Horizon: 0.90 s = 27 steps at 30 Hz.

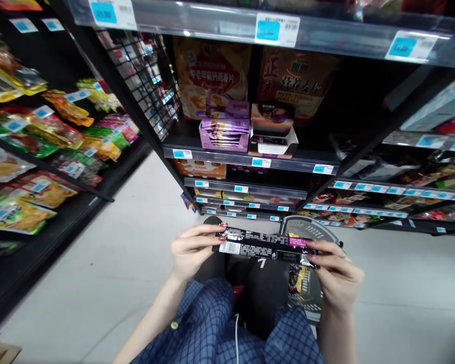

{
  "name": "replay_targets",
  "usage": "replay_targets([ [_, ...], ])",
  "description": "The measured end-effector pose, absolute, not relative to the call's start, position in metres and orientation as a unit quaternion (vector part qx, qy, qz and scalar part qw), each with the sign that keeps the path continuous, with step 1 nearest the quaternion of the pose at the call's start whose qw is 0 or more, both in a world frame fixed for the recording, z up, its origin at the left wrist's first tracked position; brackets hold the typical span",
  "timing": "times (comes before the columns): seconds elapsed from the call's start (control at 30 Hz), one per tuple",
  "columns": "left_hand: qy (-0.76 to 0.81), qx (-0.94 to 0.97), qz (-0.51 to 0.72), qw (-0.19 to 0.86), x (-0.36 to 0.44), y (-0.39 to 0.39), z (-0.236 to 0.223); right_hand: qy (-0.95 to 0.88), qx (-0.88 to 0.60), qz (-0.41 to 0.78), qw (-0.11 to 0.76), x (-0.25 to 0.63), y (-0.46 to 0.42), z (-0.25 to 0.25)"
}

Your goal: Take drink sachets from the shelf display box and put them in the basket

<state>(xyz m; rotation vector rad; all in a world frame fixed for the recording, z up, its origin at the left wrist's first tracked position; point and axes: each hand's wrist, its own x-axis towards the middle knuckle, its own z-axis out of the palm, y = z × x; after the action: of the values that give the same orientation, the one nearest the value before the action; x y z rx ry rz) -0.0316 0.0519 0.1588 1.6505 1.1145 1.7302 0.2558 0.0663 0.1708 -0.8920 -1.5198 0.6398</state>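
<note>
Between both hands, above my lap, stretches a long black stick packet (265, 246) with a barcode at its left end and a pink patch near its right end. The fingers of my left hand (191, 247) pinch the left end. My right hand (337, 273) grips the opposite end, thumb and fingers closed on it. Below and behind the packet stands a grey shopping basket (314, 232), partly hidden by my right hand and knee. Inside it lie some packages (298, 279) in yellow and dark wrapping.
Ahead, a black shelf holds a purple box of sachets (225, 135), an opened black-and-white carton (275, 144) and large cereal bags (214, 76). Price tags line the shelf edge (303, 166). Bagged snacks (56, 131) fill the left rack; more shelving (402, 189) stands right. Grey floor (144, 222) lies between.
</note>
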Motion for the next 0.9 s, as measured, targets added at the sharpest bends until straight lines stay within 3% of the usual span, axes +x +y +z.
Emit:
replay_targets([
  [0.43, 0.391, 0.639, 0.63, 0.205, -0.033, 0.051, 0.162, -0.673, -0.368, 0.228, 0.6, 0.258, 0.064, 0.17],
  [0.63, 0.327, 0.661, 0.639, 0.22, -0.031, 0.06, 0.161, -0.641, -0.41, 0.261, 0.594, 0.257, 0.063, 0.173],
  [0.9, 0.557, 0.469, 0.59, 0.349, -0.019, 0.055, 0.163, -0.492, -0.541, 0.391, 0.558, 0.248, 0.066, 0.171],
])
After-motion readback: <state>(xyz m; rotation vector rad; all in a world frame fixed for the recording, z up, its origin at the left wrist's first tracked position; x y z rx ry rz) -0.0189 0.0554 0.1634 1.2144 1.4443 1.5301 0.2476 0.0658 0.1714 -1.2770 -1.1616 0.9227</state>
